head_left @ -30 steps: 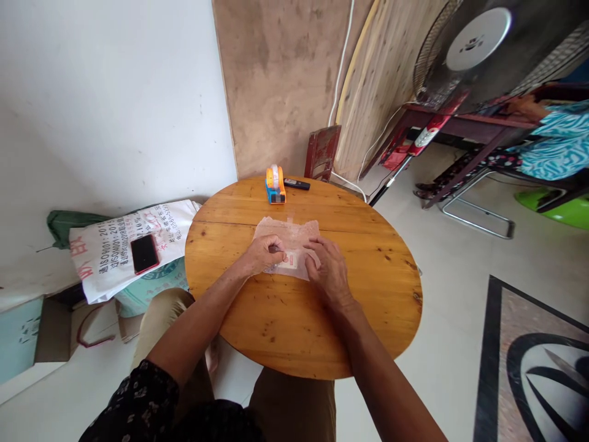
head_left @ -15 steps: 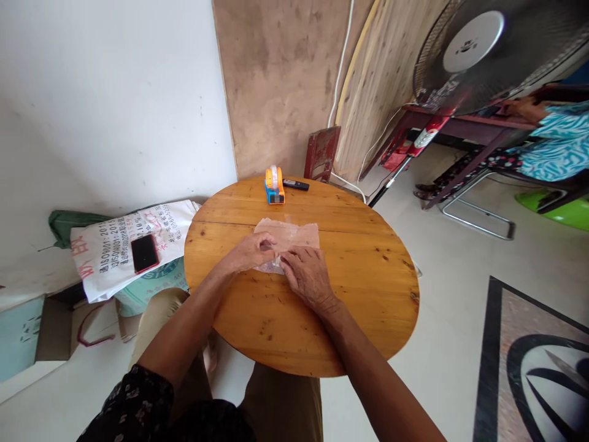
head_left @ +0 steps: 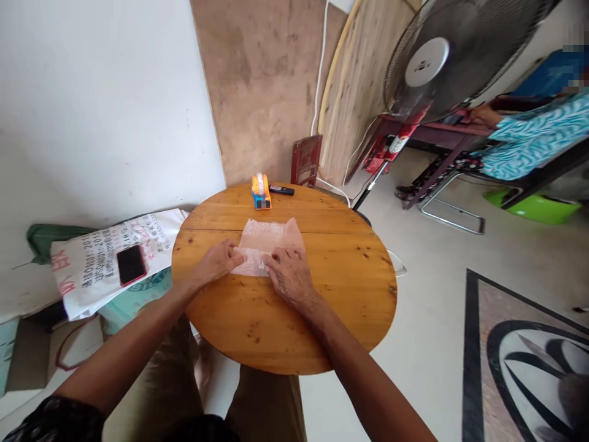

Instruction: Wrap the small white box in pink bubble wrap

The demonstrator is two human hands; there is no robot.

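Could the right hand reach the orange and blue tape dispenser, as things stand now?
Probably yes: nothing tall stands between the right hand and the tape dispenser, only low bubble wrap and bare tabletop, though its fingers now rest on the wrap.

My left hand (head_left: pixel 218 263) bends its fingers left of centre — my right hand (head_left: pixel 291 276) lies palm-down mid-frame, both forearms (head_left: pixel 133 341) slanting up from below.
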